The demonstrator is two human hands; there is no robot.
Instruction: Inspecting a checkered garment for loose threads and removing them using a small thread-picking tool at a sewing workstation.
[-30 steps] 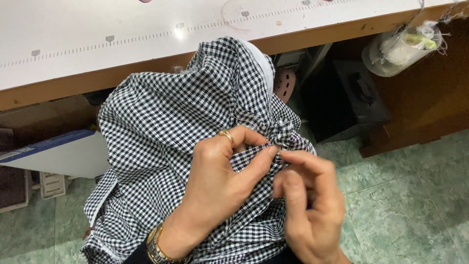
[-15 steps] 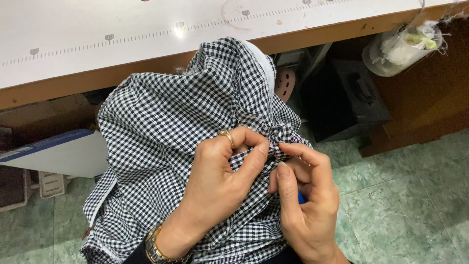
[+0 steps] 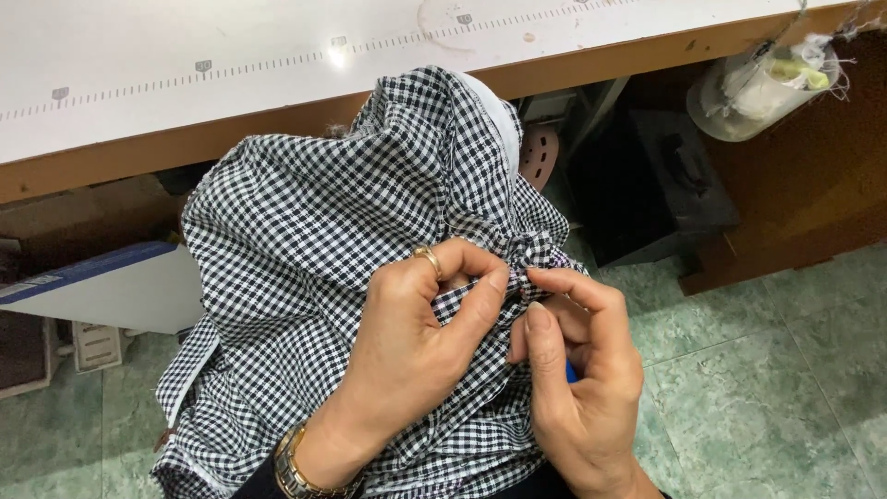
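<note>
Hands are working close together over a black-and-white gingham garment [image 3: 305, 240] that is lying bunched in the person's lap, just below the edge of a white worktable [image 3: 231, 83]. The left hand [image 3: 411, 356], wearing a gold ring [image 3: 428, 261] and a gold wristwatch [image 3: 294, 467], is pinching a gathered fold of the fabric between thumb and fingers, and the right hand [image 3: 577, 383] is gripping the same small bunch from the other side, its fingertips touching the left thumb. Compared with a second ago, the right hand is sitting a little higher and tighter against the left, with its index finger now curled over the knot of cloth rather than lying beside it; the garment itself is staying in the same place. Something small and blue [image 3: 570, 372] is showing between the right fingers, too covered to identify. What the fingertips are doing inside the bunched fabric is hidden by the cloth. Beyond the hands, a printed ruler strip is running along the tabletop, a clear plastic bag of scraps [image 3: 758, 88] is hanging from the table's right corner, a dark machine part [image 3: 661, 189] is sitting underneath, and pale green tiled floor [image 3: 767, 370] is spreading to the right.
</note>
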